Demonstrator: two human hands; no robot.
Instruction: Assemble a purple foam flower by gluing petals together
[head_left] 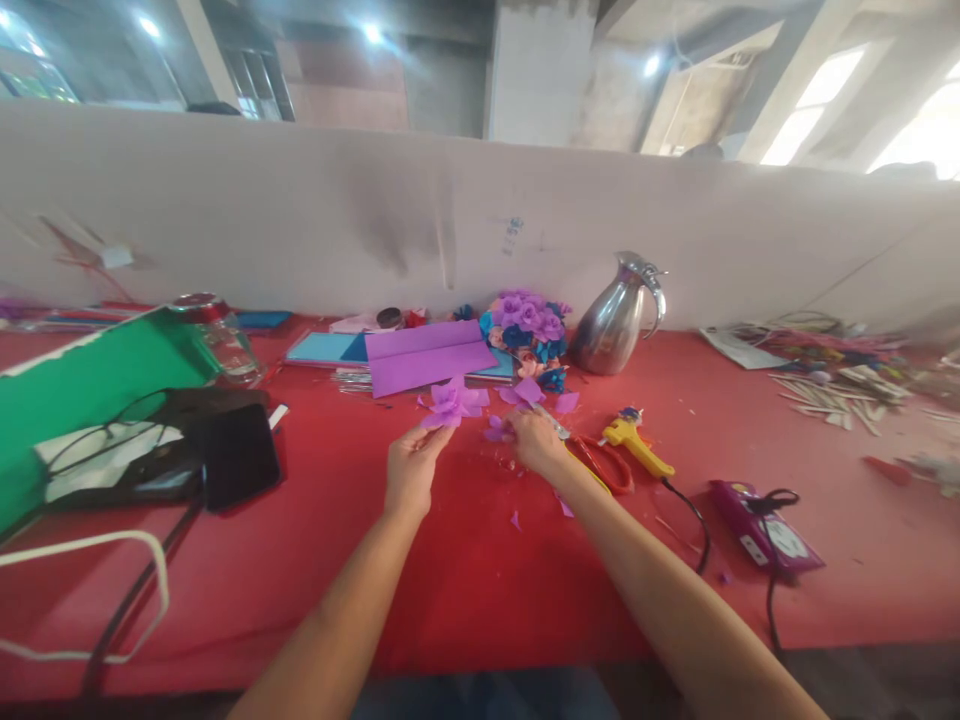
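Observation:
My left hand is closed at the fingertips on the base of a purple paper flower with spread petals. To its right, my right hand has its fingers curled down and pinched at a small purple paper petal. More loose purple petals lie just beyond that hand. Beside it on the red table rest scissors with red and yellow handles, their blades partly hidden by the hand. A yellow glue gun lies farther right. Behind the flower is a folded purple paper sheet.
Finished paper flowers are bunched by a steel jug. At left are a phone, a glass jar and a green box. A purple power strip with black cords and several sticks lie right.

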